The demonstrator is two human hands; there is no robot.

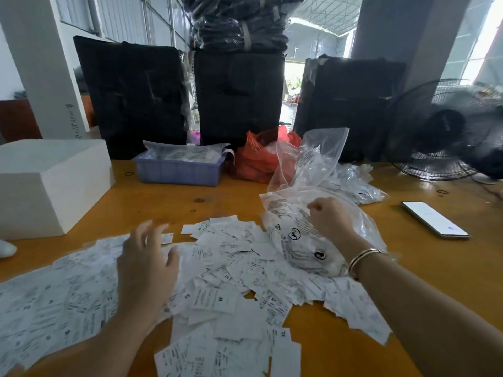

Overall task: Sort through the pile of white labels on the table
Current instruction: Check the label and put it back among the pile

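A wide pile of white printed labels [228, 270] covers the near half of the yellow-brown table [424, 270]. Size marks such as M, XS and XL show on some. My left hand [147, 265] hovers over the left part of the pile with fingers spread and nothing in it. My right hand [330, 216], a gold bangle on its wrist, is curled and pinches the top of a clear printed plastic bag [296, 240]. The bag lies on the pile's right edge with labels inside it.
A white foam box [51, 180] stands at the left. At the back are a purple tray [179, 170], a red plastic bag [255, 159] and more clear bags [351, 180]. A phone [434, 219] lies at the right, a black fan [446, 131] behind it.
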